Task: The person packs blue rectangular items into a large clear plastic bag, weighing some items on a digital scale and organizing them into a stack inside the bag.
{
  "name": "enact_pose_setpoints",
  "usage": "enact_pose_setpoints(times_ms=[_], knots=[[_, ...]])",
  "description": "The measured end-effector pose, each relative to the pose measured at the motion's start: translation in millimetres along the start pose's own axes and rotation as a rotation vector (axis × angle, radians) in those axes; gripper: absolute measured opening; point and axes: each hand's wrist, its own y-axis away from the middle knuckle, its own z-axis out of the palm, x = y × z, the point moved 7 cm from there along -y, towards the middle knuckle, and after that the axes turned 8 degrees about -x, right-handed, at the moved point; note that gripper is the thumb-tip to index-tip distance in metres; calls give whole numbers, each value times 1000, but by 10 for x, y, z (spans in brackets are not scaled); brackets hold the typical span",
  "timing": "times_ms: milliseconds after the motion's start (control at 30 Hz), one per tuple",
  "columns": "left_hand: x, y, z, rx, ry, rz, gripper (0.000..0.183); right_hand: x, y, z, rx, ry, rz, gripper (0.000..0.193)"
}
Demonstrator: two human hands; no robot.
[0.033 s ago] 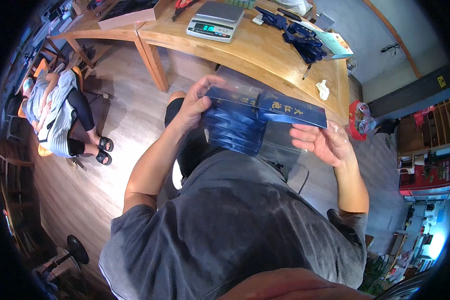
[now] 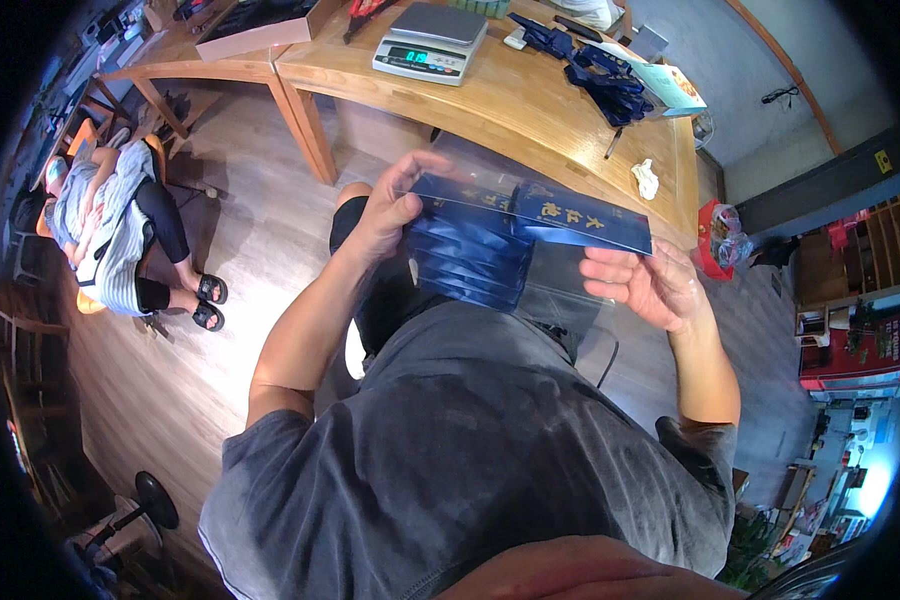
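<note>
We look steeply down from the wearer's head through one wide fisheye, the grey shirt point(image 2: 450, 430) close below, the wooden table point(image 2: 515, 95) farther ahead.

Gold characters on blue packet point(image 2: 610, 229); digits on scale point(image 2: 431, 44); lettering on red banner point(image 2: 863, 362).

The packets point(image 2: 470, 262) are glossy navy, the long one marked in gold. The shirt point(image 2: 470, 430) is charcoal, unevenly faded. The table point(image 2: 530, 100) is honey-brown with wood grain; the scale point(image 2: 422, 62) is white and grey with green-lit digits, the tissue point(image 2: 644, 179) white, the bag point(image 2: 708, 240) red. The cloth point(image 2: 120, 235) at left is striped grey and white, the sandals point(image 2: 208, 317) black.
</note>
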Motion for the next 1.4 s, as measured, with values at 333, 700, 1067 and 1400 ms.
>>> enact_pose_setpoints(times_ms=[333, 700, 1067, 1400], knots=[[111, -14, 68, -9, -41, 1, 93, 52, -209, 29, 17, 53, 223, 53], [171, -4, 149, -92, -95, 89, 81, 262, -458, -14, -16, 134, 341, 41], [160, 0, 100, -20, -165, 35, 97, 144, -467, 84, -7, 5, 148, 38], [211, 14, 117, -63, -93, 105, 73, 192, -492, -51, 60, 130, 158, 28]])
